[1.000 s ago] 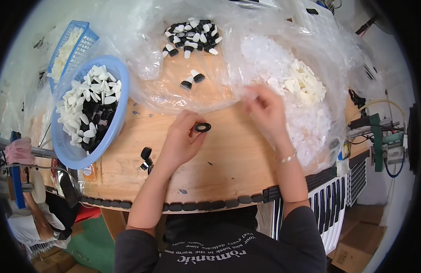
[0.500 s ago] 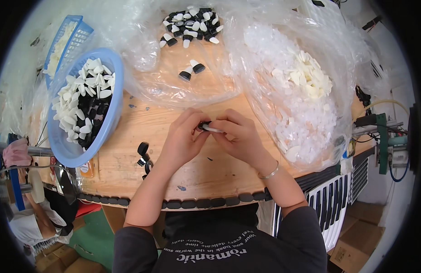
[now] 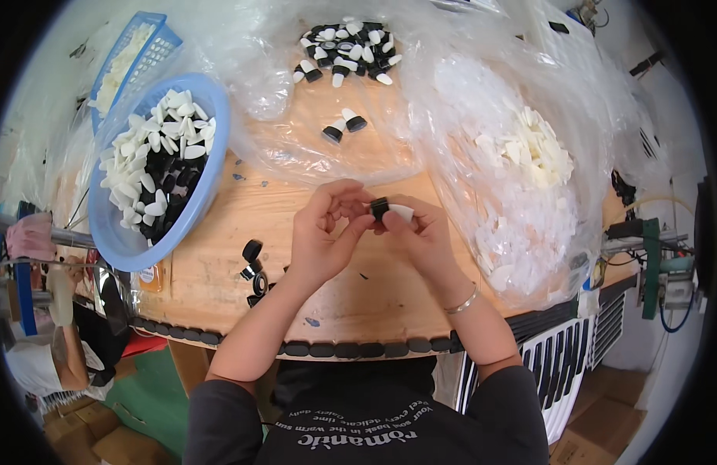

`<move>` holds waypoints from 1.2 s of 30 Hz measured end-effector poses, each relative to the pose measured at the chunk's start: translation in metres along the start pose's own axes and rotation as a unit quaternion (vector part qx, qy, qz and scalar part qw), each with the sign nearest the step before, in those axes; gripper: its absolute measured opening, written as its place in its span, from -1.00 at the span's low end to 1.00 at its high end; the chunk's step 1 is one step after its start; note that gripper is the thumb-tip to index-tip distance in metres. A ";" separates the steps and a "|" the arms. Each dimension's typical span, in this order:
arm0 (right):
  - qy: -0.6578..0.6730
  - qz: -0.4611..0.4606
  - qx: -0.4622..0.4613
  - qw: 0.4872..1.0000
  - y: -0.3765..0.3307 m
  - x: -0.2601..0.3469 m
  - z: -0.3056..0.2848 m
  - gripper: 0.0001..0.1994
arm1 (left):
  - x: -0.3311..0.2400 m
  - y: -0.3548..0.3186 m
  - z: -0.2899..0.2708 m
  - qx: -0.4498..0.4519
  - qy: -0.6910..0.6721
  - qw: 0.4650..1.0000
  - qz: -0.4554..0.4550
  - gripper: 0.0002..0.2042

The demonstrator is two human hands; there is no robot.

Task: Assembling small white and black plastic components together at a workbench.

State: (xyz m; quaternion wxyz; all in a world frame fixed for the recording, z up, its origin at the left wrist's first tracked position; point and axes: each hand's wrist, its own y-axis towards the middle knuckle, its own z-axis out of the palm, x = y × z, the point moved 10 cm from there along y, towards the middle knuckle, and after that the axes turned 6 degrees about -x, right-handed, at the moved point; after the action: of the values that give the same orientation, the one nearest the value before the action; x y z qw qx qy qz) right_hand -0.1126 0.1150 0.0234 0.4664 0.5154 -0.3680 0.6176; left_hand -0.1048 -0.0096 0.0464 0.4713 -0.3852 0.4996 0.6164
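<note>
Over the middle of the table, my right hand pinches a black cap with a white paddle-shaped piece sticking out of it to the right. My left hand is beside it, its fingers loosely curled and apart from the thumb. The left thumb tip is close to the cap; whether it touches cannot be made out. Several loose black rings or caps lie by my left forearm. Farther off, two caps with white paddles lie on clear plastic sheeting.
A blue basin of white paddles and black caps stands at left, before a blue basket. At the back is a pile of capped paddles. Clear bags with pale pieces cover the right. Black pads line the table's front edge.
My left fingers have loosened and drawn back from the cap. The cap has turned more upright in my right hand, with the white piece to the right. The whole view has shifted slightly.
</note>
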 end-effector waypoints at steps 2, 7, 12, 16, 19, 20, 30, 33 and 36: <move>0.048 -0.002 -0.017 0.999 0.003 -0.005 -0.004 -0.79 | -0.006 0.000 -0.003 -0.018 0.029 0.997 0.068 -0.74; 0.069 -0.022 0.000 0.997 0.002 -0.001 0.004 -0.79 | 0.000 -0.002 -0.001 0.003 -0.004 1.000 0.025 -0.79; 0.065 -0.029 0.015 0.997 0.002 0.009 0.009 -0.78 | -0.002 -0.005 0.000 0.000 0.017 1.000 0.016 -0.83; -0.068 -0.070 0.006 0.995 -0.002 0.016 0.005 -0.78 | -0.005 -0.003 0.001 0.000 0.029 0.999 0.021 -0.87; -0.035 -0.071 -0.039 0.996 -0.007 0.016 0.001 -0.82 | 0.002 -0.005 0.008 0.024 0.008 1.000 0.005 -0.88; -0.034 -0.071 -0.041 0.996 -0.006 0.016 0.003 -0.82 | 0.002 -0.006 0.010 0.027 -0.011 0.999 0.016 -0.87; 0.005 -0.087 -0.091 0.992 -0.007 0.030 -0.005 -0.49 | 0.008 -0.002 0.005 0.011 -0.089 0.992 -0.092 -0.92; -0.111 -0.137 -0.062 0.982 -0.008 0.034 -0.004 -0.46 | 0.021 -0.005 0.007 0.066 -0.052 0.989 -0.124 -0.93; -0.137 -0.157 -0.056 0.976 -0.011 0.039 -0.003 -0.49 | 0.019 -0.005 0.007 0.060 -0.057 0.989 -0.119 -0.95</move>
State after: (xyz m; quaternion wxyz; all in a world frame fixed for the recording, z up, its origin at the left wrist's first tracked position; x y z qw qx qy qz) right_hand -0.1045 0.1289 0.0607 0.5311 0.6191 -0.3770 0.4387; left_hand -0.1046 0.0014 0.0288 0.5913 -0.3772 0.4582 0.5460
